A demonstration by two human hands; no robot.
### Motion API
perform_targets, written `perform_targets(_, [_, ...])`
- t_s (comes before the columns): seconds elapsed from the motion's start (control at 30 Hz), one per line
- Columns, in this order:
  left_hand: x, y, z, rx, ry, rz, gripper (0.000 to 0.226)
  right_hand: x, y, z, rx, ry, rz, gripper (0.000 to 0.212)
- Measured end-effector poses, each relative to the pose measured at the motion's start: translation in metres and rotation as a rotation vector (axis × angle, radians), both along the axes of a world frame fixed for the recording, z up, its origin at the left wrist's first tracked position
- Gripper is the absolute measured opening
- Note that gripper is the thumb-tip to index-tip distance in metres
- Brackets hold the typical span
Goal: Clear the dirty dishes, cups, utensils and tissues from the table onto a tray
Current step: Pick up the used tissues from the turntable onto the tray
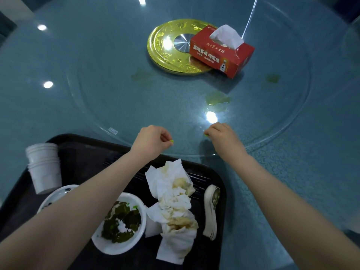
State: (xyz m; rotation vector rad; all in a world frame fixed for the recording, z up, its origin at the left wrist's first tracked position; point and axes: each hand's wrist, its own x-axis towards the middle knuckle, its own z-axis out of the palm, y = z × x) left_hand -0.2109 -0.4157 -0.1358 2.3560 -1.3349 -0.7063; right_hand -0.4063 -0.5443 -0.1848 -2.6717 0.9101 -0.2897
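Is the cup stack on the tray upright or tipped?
Tipped. The cup stack lies on its side at the tray's left edge, rims pointing away.

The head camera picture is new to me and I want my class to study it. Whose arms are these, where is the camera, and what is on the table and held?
The camera sits on a person's head, looking down. The left hand and right hand each pinch a small green scrap. Near them a black tray holds stacked white cups, a bowl of dark leftovers, used tissues and spoons. Farther off stand a red tissue box and gold disc on the glass turntable.
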Motion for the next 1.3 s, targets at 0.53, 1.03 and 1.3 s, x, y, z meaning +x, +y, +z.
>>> perform_targets(0.53, [0.023, 0.104, 0.031, -0.053, 0.097, 0.240, 0.016, 0.011, 0.038, 0.009, 0.049, 0.024, -0.196, 0.028])
perform_targets(1.03, [0.010, 0.221, 0.031, 0.023, 0.130, 0.038, 0.007, 0.053, 0.218, 0.067, 0.436, -0.100, -0.099, 0.018])
perform_targets(1.3, [0.016, 0.236, 0.030, -0.026, 0.143, 0.036, 0.016, 0.049, 0.243, 0.063, 0.558, -0.032, -0.121, 0.025])
